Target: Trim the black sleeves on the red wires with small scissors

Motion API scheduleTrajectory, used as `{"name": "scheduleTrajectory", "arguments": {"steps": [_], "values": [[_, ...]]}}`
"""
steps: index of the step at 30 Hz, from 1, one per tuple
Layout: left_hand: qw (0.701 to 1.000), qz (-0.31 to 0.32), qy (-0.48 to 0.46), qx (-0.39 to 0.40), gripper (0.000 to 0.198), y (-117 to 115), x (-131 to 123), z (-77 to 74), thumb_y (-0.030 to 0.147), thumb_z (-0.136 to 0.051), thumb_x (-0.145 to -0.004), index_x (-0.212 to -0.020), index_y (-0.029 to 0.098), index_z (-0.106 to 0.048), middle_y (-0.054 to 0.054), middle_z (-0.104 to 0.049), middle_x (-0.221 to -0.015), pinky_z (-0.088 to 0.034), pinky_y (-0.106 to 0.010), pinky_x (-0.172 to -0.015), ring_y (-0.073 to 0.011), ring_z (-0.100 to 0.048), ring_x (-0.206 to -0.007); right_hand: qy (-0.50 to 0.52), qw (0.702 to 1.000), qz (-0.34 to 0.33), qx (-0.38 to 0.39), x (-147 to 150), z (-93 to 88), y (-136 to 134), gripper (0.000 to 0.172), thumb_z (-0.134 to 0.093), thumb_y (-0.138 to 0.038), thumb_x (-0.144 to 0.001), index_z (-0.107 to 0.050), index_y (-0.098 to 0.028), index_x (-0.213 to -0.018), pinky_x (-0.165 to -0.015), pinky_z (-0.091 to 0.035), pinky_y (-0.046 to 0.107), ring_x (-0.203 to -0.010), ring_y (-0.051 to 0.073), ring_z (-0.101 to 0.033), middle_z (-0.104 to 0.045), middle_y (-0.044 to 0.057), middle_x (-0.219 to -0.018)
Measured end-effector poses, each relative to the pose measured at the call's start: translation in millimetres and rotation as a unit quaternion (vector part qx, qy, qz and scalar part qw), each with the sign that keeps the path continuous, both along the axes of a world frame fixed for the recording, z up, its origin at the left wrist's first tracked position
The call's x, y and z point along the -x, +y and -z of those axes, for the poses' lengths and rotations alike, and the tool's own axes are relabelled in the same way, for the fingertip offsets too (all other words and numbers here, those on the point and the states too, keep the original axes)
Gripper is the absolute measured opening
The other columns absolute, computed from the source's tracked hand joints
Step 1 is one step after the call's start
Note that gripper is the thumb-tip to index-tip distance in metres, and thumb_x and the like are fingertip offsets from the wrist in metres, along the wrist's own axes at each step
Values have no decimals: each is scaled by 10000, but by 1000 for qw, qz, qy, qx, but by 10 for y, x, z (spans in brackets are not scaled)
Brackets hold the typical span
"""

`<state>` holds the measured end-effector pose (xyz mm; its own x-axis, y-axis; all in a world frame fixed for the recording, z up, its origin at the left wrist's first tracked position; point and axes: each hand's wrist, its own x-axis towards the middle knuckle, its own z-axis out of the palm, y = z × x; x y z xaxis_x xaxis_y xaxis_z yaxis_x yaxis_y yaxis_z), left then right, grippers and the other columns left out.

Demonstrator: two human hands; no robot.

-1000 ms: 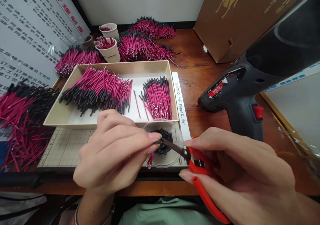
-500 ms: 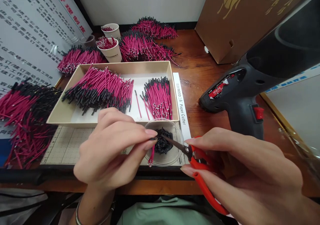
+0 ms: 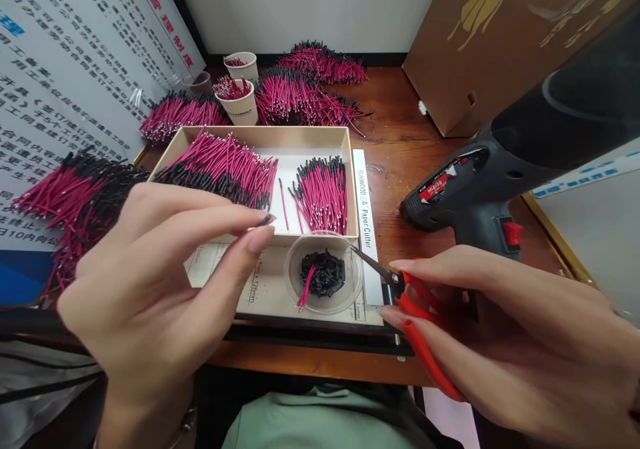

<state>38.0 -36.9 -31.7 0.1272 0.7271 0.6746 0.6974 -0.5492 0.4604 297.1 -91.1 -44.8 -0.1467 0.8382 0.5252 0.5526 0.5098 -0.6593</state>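
My left hand (image 3: 160, 269) pinches a small black piece of tubing (image 3: 265, 220) between thumb and forefinger, in front of the box's near edge. Red-handled scissors (image 3: 425, 322) are gripped in my right hand (image 3: 505, 336), and their slim blades look closed. The blade tip is over the right rim of a clear round dish (image 3: 290, 282). Black scraps (image 3: 327, 277) are heaped in the dish, where a few short pink wires (image 3: 307, 288) lean at the left. Behind it, a shallow cardboard box (image 3: 353, 189) contains two groups of black-ended pink wires (image 3: 323, 196).
A paper cutter (image 3: 369, 229) lies under the box and dish. A heat gun (image 3: 460, 176) stands at the right, before a brown carton (image 3: 435, 82). Paper cups (image 3: 240, 110) of wires and several wire piles (image 3: 295, 96) are behind; another wire pile (image 3: 75, 202) is left.
My hands have drawn apart. The left has moved left and up, off the dish, holding the black piece; the scissors have shifted to the dish's right rim. The view has also shifted slightly.
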Motion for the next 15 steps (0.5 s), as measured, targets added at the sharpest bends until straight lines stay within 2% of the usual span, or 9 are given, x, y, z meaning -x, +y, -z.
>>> {"name": "scheduleTrajectory", "arguments": {"steps": [3, 6, 8, 11, 13, 15], "values": [[998, -32, -46, 36, 124, 1, 42, 15, 371, -768, -1092, -1142, 406, -875, 48, -831, -1025, -612, -568, -898, -261, -767, -954, 8, 1000, -1, -9, 6, -18, 20, 321, -836, -139, -913, -744, -296, -1177, -437, -484, 273, -489, 116, -584, -729, -47, -758], [993, -59, -62, 79, 278, 8, 68, 3, 436, -722, -1116, -1376, 476, -814, 54, -845, -1110, -612, -574, -932, -278, -782, -945, -1, 1000, -5, -5, 14, -34, 17, 310, -832, -142, -920, -730, -291, -1172, -418, -436, 254, -487, 98, -545, -721, -49, -760], [995, -36, -52, 79, 269, -1, 63, -18, 411, -710, -1126, -1362, 473, -824, 55, -849, -1108, -620, -538, -860, -258, -770, -889, -3, 1000, -4, 10, 16, -45, 6, 288, -825, -157, -937, -719, -299, -1163, -414, -409, 260, -500, 100, -527, -713, -42, -766], [997, 39, -55, 47, 203, -43, 7, -54, 303, -780, -1094, -1250, 402, -865, 59, -859, -1055, -611, -425, -700, -199, -746, -816, 2, 1000, -18, 24, 12, -60, 6, 310, -816, -134, -933, -708, -299, -1171, -396, -375, 271, -510, 109, -532, -726, -29, -789], [995, 70, -55, 41, 205, -68, -48, -73, 249, -824, -1068, -1238, 360, -855, 55, -860, -1031, -620, -392, -710, -184, -751, -844, -2, 999, -36, 22, 7, -68, 27, 330, -806, -107, -919, -705, -284, -1178, -390, -372, 262, -505, 104, -540, -722, -33, -779], [996, 86, -29, 26, 175, -68, -89, -83, 216, -826, -1066, -1200, 326, -842, 51, -858, -1008, -635, -417, -815, -186, -757, -883, -3, 999, -49, 4, 1, -74, 55, 321, -795, -95, -911, -709, -262, -1171, -384, -377, 243, -491, 91, -536, -704, -44, -749]]}}
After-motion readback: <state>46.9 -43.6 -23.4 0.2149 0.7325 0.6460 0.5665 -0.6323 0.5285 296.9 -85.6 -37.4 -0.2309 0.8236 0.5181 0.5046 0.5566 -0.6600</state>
